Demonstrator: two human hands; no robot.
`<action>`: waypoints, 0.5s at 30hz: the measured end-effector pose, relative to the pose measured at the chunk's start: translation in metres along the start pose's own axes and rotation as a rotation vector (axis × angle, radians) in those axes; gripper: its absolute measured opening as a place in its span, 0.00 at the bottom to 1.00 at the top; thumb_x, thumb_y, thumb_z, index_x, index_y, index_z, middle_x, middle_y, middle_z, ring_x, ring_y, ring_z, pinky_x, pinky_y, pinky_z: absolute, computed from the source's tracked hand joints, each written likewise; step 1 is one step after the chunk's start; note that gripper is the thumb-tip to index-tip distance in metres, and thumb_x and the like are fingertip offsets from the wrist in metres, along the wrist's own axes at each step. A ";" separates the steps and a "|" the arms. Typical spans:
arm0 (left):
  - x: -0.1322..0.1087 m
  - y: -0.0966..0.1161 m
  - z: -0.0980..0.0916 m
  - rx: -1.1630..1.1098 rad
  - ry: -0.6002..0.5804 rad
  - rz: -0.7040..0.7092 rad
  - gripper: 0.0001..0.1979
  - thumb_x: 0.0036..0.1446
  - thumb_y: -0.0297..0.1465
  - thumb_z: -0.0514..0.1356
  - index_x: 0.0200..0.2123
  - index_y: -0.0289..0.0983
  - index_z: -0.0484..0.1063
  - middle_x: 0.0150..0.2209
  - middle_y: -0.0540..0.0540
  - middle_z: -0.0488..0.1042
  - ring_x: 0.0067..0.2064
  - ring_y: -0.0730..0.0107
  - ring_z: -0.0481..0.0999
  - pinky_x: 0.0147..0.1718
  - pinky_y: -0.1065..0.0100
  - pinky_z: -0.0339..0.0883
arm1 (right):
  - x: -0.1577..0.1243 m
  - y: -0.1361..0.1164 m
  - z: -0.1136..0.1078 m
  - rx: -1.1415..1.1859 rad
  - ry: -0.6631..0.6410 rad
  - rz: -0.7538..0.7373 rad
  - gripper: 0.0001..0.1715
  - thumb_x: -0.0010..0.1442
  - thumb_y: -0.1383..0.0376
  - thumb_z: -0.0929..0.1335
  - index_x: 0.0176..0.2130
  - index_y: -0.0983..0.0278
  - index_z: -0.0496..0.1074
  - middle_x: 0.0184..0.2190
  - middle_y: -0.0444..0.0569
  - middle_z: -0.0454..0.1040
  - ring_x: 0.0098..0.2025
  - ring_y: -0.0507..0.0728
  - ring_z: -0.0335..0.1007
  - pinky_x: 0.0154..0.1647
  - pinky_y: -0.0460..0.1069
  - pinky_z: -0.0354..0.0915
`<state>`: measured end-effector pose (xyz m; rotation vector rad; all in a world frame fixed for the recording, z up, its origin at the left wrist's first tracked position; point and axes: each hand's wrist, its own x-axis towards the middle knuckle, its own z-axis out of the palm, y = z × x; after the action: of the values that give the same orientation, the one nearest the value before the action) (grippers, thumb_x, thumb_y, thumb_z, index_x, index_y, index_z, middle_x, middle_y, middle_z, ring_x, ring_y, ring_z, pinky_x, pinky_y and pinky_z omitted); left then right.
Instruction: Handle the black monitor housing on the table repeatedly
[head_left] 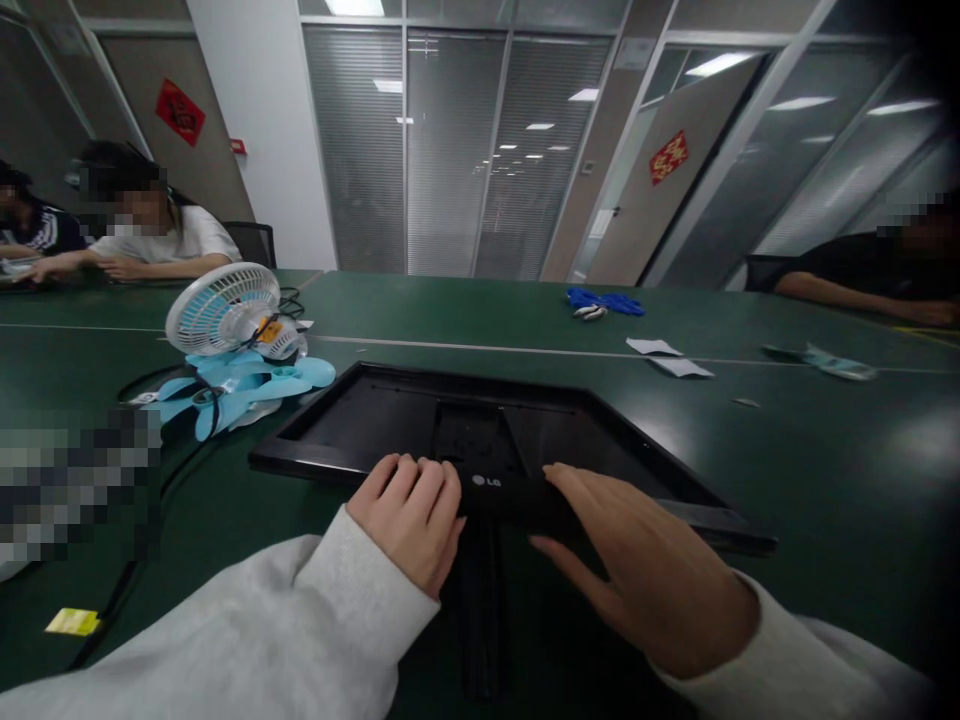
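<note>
At the upper left of the frame, a person in a dark striped top (56,230) and a person in a white T-shirt (199,235) sat at the far edge of a green table (405,305), their arms resting on it. A red diamond-shaped decoration (180,112) hung on the wall behind them. At the lower left lay an object blurred into squares (71,490), too obscured to name, and a dark cable (129,580) with a yellow tag (73,621). Just above, at the middle left, a white fan (221,310) was tilted back, with light blue fan blades (247,385) lying in front of it. Across the center, a black LG monitor (469,435) lay above the tabletop's near part, a dark column (480,620) extending from its near edge toward the bottom of the frame. The left hand (411,525), in a pale gray sleeve, had its fingers curled over that edge, gripping it left of the logo. The right hand (637,560) rested its fingers on the edge right of the logo, thumb spread below; whether it gripped could not be told. Glass panels with blinds (450,150) filled the upper center. Right of center lay a blue bundle (604,300), then two white papers (667,358). Toward the right edge lay a teal packet (840,362), below a person in a dark top (832,265).
</note>
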<state>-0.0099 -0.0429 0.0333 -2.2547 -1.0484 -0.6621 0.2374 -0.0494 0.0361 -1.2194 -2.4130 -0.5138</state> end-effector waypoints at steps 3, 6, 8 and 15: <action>0.013 0.014 -0.004 -0.086 0.013 -0.100 0.17 0.58 0.34 0.49 0.40 0.31 0.73 0.36 0.37 0.73 0.37 0.52 0.71 0.36 0.52 0.69 | 0.005 0.005 -0.003 -0.052 -0.015 -0.052 0.31 0.62 0.49 0.59 0.54 0.67 0.64 0.51 0.56 0.70 0.50 0.60 0.68 0.49 0.55 0.68; 0.015 0.032 0.001 -0.147 0.041 -0.114 0.21 0.54 0.40 0.56 0.46 0.33 0.71 0.48 0.37 0.71 0.48 0.49 0.69 0.44 0.51 0.67 | 0.007 0.011 -0.003 -0.114 -0.045 -0.067 0.36 0.62 0.46 0.58 0.61 0.63 0.57 0.59 0.56 0.62 0.57 0.64 0.61 0.51 0.62 0.65; 0.012 0.040 0.006 -0.169 0.003 -0.083 0.33 0.46 0.45 0.64 0.53 0.36 0.67 0.56 0.40 0.65 0.55 0.46 0.64 0.49 0.51 0.64 | 0.005 0.016 -0.002 -0.143 -0.068 -0.065 0.38 0.62 0.46 0.58 0.64 0.61 0.52 0.60 0.56 0.59 0.59 0.66 0.58 0.50 0.65 0.65; 0.020 -0.025 0.013 -0.209 -0.001 -0.081 0.30 0.60 0.54 0.43 0.57 0.44 0.63 0.55 0.48 0.68 0.53 0.55 0.69 0.47 0.54 0.65 | 0.004 0.071 -0.005 -0.046 -0.132 0.008 0.34 0.64 0.51 0.56 0.66 0.55 0.48 0.60 0.51 0.59 0.59 0.64 0.59 0.50 0.62 0.65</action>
<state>-0.0155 -0.0104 0.0436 -2.3994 -1.1206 -0.8397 0.2941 -0.0097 0.0528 -1.3210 -2.5174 -0.5038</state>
